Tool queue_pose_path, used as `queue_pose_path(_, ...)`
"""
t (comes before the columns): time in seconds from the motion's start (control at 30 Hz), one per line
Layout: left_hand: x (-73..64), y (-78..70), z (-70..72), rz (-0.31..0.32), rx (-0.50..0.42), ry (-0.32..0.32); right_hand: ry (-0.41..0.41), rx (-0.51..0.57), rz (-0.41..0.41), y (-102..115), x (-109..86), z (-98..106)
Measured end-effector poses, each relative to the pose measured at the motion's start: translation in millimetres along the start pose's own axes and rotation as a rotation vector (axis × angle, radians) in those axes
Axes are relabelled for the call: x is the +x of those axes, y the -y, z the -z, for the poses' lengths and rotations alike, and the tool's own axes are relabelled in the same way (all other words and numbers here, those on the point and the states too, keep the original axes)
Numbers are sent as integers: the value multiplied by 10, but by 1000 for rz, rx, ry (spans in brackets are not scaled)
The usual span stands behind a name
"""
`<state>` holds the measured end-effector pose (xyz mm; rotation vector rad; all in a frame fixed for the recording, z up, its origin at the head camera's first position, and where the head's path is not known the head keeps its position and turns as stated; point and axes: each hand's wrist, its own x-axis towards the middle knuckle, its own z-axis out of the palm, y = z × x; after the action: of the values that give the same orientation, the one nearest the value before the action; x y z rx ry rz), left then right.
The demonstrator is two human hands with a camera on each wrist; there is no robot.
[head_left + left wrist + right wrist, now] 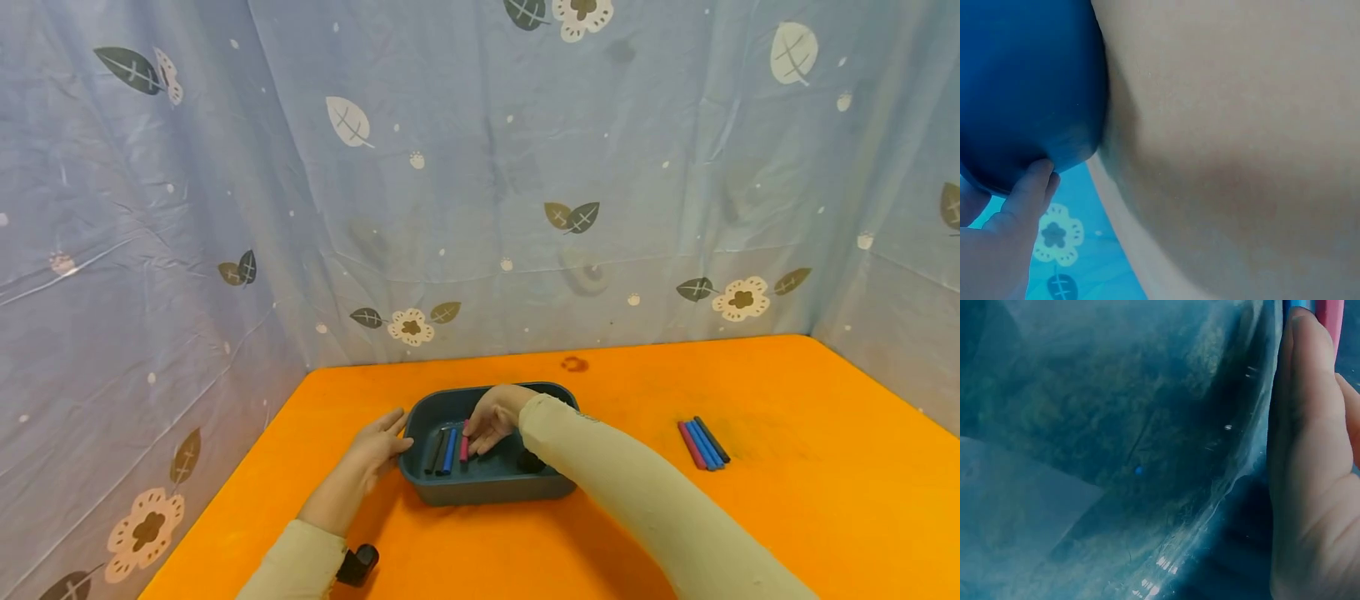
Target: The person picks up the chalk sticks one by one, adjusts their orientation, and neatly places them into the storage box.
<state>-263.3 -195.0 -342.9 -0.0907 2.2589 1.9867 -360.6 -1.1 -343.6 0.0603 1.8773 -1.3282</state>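
Note:
A dark blue-grey tub (501, 492) stands in front of me. Inside, at its left end, two dark sticks (435, 454) and a blue stick (450, 452) lie side by side. My left hand (378, 446) holds the tub's left rim, with fingers on the outer wall and the thumb at the edge. My right hand (491, 421) reaches down into the tub and pinches a pink stick (464, 448) beside the blue one. In the right wrist view, a fingertip also comes right up to the blue stick (1302, 304), next to the pink stick (1330, 322).
To the right on the orange table (630, 417) lies a row of pink, blue and black sticks (703, 443). A patterned curtain (525, 208) surrounds the table at the back and sides. A black wrist device (358, 567) sits by the left sleeve.

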Motion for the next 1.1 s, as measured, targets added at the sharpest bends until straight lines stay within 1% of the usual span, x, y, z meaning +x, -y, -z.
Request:
queue_pose_path(0.13,6,-18,-18,1,19,6,0,-36,-19,-5,-7,10)
queue_pose_path(0.3,2,-39,-37,1,26,9,-11,-38,-33,-14,-7,25)
queue_pose_path(0.6,-7,-42,-53,9,33,-2,-41,20,-4,-33,-66,21)
queue_pose_path(0.73,-5,-44,-63,11,25,-1,-35,27,28,-11,-107,56)
queue_pose_path(0.93,-3,-31,-48,16,10,-9,9,59,68,71,-220,119)
queue_pose_path(1.1,-10,-16,-20,16,11,-7,2,87,109,132,-406,203)
